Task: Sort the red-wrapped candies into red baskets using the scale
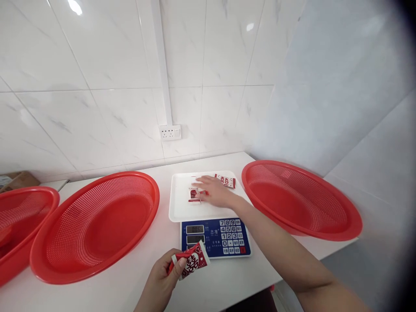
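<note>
My left hand [165, 273] holds a red and white candy packet [195, 260] between thumb and fingers, in front of the scale's blue keypad panel [212, 249]. Over the scale's white tray [180, 212] is my right hand [212, 190], its fingers spread and touching or just above a white and red packet [194, 200]. Another red and white packet [230, 181] lies on the tray behind my right wrist. Part of the scale's display is hidden by the packet in my left hand.
A red perforated basket [113, 225] stands left of the scale and another red basket [292, 203] right of it. At the far left is a third red basket [26, 212], with a cardboard box [22, 180] behind. A socket [170, 132] is on the tiled wall.
</note>
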`<action>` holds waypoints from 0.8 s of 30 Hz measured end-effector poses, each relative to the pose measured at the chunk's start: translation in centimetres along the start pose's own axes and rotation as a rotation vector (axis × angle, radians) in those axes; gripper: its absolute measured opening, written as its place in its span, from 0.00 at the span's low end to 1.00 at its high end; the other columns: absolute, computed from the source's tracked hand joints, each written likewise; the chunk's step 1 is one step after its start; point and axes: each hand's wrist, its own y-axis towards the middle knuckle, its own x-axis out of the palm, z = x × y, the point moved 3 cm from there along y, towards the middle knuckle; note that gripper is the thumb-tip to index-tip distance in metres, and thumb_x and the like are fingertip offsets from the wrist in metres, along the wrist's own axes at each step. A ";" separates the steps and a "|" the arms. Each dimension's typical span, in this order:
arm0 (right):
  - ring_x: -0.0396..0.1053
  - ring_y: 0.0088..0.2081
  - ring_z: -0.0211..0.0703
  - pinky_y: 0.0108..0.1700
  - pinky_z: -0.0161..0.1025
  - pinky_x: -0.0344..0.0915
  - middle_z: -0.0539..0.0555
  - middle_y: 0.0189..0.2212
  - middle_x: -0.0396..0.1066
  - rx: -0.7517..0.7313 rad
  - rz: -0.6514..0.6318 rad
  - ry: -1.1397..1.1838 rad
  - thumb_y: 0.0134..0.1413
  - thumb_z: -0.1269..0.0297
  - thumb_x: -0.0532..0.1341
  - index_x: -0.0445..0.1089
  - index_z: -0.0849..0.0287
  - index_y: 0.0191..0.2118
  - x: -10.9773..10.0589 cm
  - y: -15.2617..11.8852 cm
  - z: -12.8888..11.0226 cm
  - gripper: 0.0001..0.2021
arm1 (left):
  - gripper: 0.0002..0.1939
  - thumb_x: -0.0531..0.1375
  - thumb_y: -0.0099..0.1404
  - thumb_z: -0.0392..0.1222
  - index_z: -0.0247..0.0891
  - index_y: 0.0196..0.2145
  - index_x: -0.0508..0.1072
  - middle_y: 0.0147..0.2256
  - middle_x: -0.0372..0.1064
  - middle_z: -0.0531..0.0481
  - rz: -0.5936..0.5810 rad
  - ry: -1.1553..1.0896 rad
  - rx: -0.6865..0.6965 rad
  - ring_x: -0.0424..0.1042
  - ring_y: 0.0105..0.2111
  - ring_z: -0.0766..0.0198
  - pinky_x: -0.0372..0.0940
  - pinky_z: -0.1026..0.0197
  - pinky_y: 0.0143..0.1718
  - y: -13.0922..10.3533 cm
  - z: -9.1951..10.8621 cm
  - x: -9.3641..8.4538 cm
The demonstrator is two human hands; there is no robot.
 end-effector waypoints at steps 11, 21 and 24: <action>0.64 0.51 0.49 0.48 0.39 0.60 0.56 0.53 0.65 0.340 -0.135 -0.095 0.58 0.70 0.50 0.68 0.56 0.52 -1.5 -1.1 7.5 0.18 | 0.27 0.52 0.56 0.65 0.37 0.34 0.71 0.21 0.59 0.55 -0.042 0.009 -0.021 0.47 0.19 0.70 0.46 0.67 0.20 0.5 0.7 0.8; 0.64 0.48 0.52 0.43 0.42 0.61 0.56 0.47 0.68 0.418 -0.108 -0.152 0.59 0.58 0.50 0.72 0.51 0.46 -1.2 1.5 7.3 0.16 | 0.26 0.54 0.55 0.64 0.36 0.30 0.71 0.20 0.59 0.54 0.063 -0.024 -0.008 0.50 0.20 0.70 0.47 0.67 0.20 -0.5 1.5 0.5; 0.63 0.49 0.53 0.44 0.43 0.60 0.56 0.48 0.67 0.403 -0.109 -0.147 0.58 0.57 0.52 0.71 0.49 0.47 -1.3 1.9 7.1 0.16 | 0.26 0.55 0.54 0.65 0.37 0.29 0.71 0.20 0.59 0.55 0.104 -0.043 -0.010 0.50 0.20 0.70 0.47 0.67 0.20 -0.8 1.5 0.6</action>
